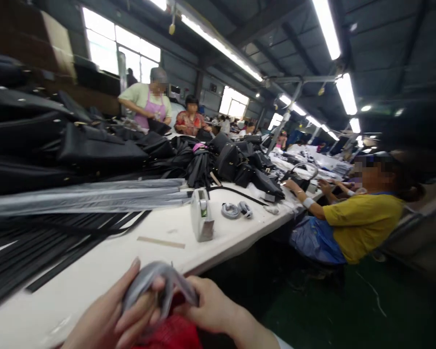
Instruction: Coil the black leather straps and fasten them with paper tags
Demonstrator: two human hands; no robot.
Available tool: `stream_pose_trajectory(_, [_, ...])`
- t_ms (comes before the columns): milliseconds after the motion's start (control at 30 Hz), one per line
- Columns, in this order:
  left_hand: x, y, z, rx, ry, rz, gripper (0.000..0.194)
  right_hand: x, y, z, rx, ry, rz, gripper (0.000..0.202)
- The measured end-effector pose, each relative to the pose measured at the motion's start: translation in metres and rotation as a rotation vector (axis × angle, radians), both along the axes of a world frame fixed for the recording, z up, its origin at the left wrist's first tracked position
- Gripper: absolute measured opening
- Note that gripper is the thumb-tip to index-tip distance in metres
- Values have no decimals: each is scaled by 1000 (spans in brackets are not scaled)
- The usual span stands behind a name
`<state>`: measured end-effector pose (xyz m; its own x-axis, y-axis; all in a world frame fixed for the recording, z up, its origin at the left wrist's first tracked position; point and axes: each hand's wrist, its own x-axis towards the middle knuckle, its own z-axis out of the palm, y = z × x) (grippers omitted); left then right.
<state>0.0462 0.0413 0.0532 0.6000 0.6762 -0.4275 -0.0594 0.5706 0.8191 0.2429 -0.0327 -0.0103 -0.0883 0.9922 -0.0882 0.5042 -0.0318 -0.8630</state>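
Near the table's front edge, a grey, plastic-wrapped strap (150, 274) is bent into a loop between my two hands. My left hand (109, 315) wraps its fingers round the loop's left side. On the other side, my right hand (216, 305) grips the strap's right end, its fingertips partly hidden. Beyond them stands a white tape dispenser (199, 220) on the white table (105, 264). A thin tan strip (161, 242) lies flat between the dispenser and my hands. Two small coils of similar grey strap (230, 211) rest just past the dispenser.
Long black straps (58, 247) and grey wrapped strips (94, 194) cover the table's left. Black bags (98, 150) are heaped behind. A co-worker in a yellow shirt (363, 223) sits at the right, hands on a black bag. Two more people work across the table.
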Motion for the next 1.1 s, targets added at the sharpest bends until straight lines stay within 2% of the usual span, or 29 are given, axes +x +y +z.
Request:
stream_pose_trajectory(67, [-5, 10, 17, -96, -240, 139, 49, -14, -3, -7, -66, 20, -29, 23])
stream_pose_trajectory(133, [-7, 23, 28, -37, -415, 281, 46, -24, -8, -7, -190, 75, 137, 27])
stream_pose_trajectory(200, [-4, 33, 24, 175, -416, 419, 46, -29, -15, 2, -309, 190, 366, 34])
stream_pose_trajectory(267, [2, 33, 5, 537, -216, 480, 45, -26, -21, 18, -356, 332, 508, 43])
stream_pose_trajectory(300, [4, 30, -8, 741, -70, 448, 45, -21, -23, 28, -349, 397, 512, 47])
stream_pose_trajectory(367, [8, 19, -31, 1095, 197, 240, 45, -7, -20, 45, -299, 487, 400, 51])
stream_pose_trajectory(433, [8, 6, -46, 1256, 341, -27, 44, 13, -10, 56, -239, 477, 226, 50])
stream_pose_trajectory(500, [8, -3, -47, 1178, 360, -213, 47, 32, 5, 59, -163, 321, 107, 42])
stream_pose_trajectory(533, [8, -5, -45, 1047, 336, -270, 52, 39, 12, 57, -108, 192, 79, 35])
stream_pose_trajectory(633, [12, -3, -32, 497, 171, -373, 69, 48, 27, 45, 102, -182, 40, 21])
stream_pose_trajectory(700, [15, 2, -26, 198, 43, -366, 75, 45, 31, 33, 165, -242, 33, 22])
stream_pose_trajectory(800, [13, 10, -23, -63, -111, -245, 74, 43, 32, 16, 147, -124, 14, 29])
stream_pose_trajectory(900, [6, 18, -17, -210, -203, -179, 73, 46, 29, 3, 91, 35, -31, 38])
stream_pose_trajectory(967, [2, 24, -10, -256, -260, -148, 71, 43, 25, 1, 66, 98, -13, 38])
stream_pose_trajectory(1033, [5, 29, 0, -222, -332, -62, 67, 29, 18, 2, 34, 94, 44, 33])
stream_pose_trajectory(1100, [14, 32, 5, -65, -385, 99, 59, 7, 8, 5, -65, 117, 148, 31])
